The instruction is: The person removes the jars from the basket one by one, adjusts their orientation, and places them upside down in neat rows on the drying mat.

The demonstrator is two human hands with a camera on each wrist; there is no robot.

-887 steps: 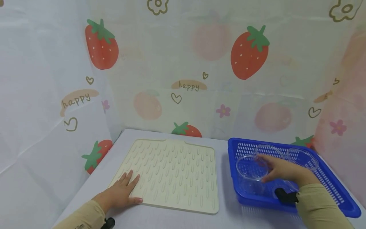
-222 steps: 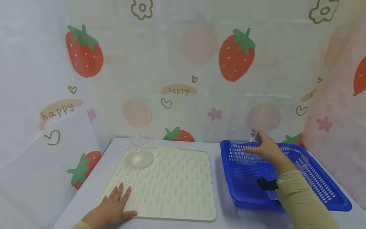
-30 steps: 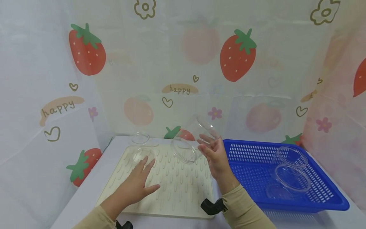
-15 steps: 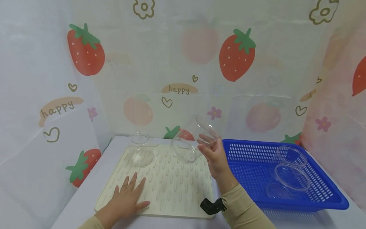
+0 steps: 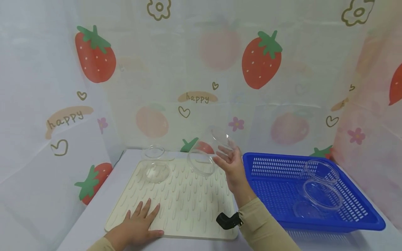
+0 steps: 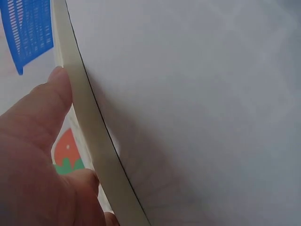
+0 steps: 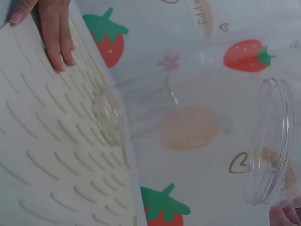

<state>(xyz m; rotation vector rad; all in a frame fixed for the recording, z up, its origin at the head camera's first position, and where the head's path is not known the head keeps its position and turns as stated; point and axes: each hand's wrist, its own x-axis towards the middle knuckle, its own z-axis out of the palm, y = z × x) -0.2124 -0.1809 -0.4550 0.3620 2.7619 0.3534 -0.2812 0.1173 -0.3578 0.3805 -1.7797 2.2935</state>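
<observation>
A clear plastic jar (image 5: 208, 150) is tilted in the air above the mat's back right part. My right hand (image 5: 233, 167) grips it near one end, fingers and thumb around its side; in the right wrist view only some fingertips show beside the jar's ring-shaped rim (image 7: 273, 141). On the cream ribbed mat (image 5: 188, 209), my left hand (image 5: 135, 223) rests spread at the front left corner. The left wrist view shows its thumb along the mat's edge (image 6: 87, 108). Another clear jar (image 5: 157, 172) stands upright at the mat's back left.
Right of the mat sits a blue perforated basket (image 5: 273, 223). Two more clear jars (image 5: 323, 207) are in its right part. A curtain (image 5: 194, 62) printed with strawberries hangs behind the white table.
The left hand has drawn back from near the standing jar to the mat's front left corner. The right hand took its jar from the basket and now holds it nearly still over the mat.
</observation>
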